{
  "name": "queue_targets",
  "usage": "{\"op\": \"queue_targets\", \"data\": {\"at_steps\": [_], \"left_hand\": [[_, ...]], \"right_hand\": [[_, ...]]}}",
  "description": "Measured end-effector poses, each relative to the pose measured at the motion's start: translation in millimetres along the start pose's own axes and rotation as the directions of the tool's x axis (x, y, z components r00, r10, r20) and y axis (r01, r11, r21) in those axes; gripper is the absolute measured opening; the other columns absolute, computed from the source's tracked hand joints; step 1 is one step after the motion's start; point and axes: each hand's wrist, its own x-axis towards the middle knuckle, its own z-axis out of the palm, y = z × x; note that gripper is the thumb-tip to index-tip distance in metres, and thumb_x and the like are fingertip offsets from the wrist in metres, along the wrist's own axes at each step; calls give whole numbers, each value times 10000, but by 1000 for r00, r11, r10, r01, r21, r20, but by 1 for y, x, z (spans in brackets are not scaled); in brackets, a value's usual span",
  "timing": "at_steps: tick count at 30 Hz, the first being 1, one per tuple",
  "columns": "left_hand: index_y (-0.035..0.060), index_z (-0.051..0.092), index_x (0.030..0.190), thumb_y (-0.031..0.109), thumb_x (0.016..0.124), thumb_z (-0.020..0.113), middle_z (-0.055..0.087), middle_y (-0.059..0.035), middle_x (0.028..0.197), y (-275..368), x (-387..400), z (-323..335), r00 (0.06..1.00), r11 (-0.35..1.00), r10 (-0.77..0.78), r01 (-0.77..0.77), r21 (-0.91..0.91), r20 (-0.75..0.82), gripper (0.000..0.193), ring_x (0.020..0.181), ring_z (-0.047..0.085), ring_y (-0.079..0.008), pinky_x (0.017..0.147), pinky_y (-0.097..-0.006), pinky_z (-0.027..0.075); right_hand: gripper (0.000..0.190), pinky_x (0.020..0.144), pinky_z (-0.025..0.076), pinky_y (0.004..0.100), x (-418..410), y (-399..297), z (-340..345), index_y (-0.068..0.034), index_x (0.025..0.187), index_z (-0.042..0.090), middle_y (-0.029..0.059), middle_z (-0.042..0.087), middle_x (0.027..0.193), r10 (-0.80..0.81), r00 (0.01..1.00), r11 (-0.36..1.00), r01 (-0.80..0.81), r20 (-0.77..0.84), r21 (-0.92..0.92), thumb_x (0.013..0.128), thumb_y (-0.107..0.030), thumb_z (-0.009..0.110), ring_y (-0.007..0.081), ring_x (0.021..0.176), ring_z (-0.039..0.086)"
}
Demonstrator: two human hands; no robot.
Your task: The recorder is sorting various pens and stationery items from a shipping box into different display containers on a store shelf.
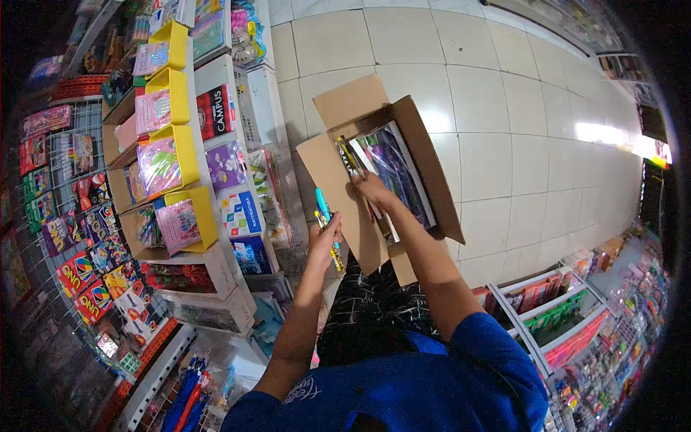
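In my left hand is a small bunch of pens, one turquoise, others yellow and patterned. My right hand reaches into an open cardboard box, its fingers down at the left inner side among long, slim dark and yellow items. Whether those fingers grip one of them is hidden. Beside them in the box lie flat, glossy plastic-wrapped goods with a white edge. The box flaps are folded outward, and one flap lies between my two hands.
At the left stands a shelf with books, yellow bins holding packets, and card games on a wire rack. Baskets of goods stand at lower right. Pale floor tiles extend beyond the box.
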Motion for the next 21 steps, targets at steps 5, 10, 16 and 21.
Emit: {"op": "queue_targets", "data": {"at_steps": [5,10,16,21], "left_hand": [[77,517,798,224,836,602,453,32,620,17,-5,1,997,996,69,-68,-51,18,174,464,365,-52,467,-232,328],[72,559,869,200,794,647,524,22,652,39,-17,22,988,985,137,-128,-117,68,172,492,422,-54,452,-219,336],[61,581,848,207,767,661,592,-37,685,73,-46,52,979,973,161,-137,-184,125,185,530,530,-87,456,-235,424],[124,567,811,230,797,625,574,1,671,91,-63,47,974,841,195,-107,-530,112,121,477,489,-82,426,-220,403]], "right_hand": [[354,658,406,266,-90,-20,-13,18,1044,511,27,538,815,-65,989,992,49,134,119,908,-303,456,114,713,466],[345,637,391,233,-175,-56,-12,-9,1094,475,3,489,785,-103,956,981,52,274,187,907,-300,465,85,700,436],[356,626,403,224,-207,-76,-9,-13,1128,445,2,479,786,-226,936,965,178,268,191,912,-296,457,85,690,450],[257,582,383,211,-238,-100,-13,-16,1083,443,-14,459,741,-298,909,893,159,290,420,916,-209,459,65,643,423]]}}
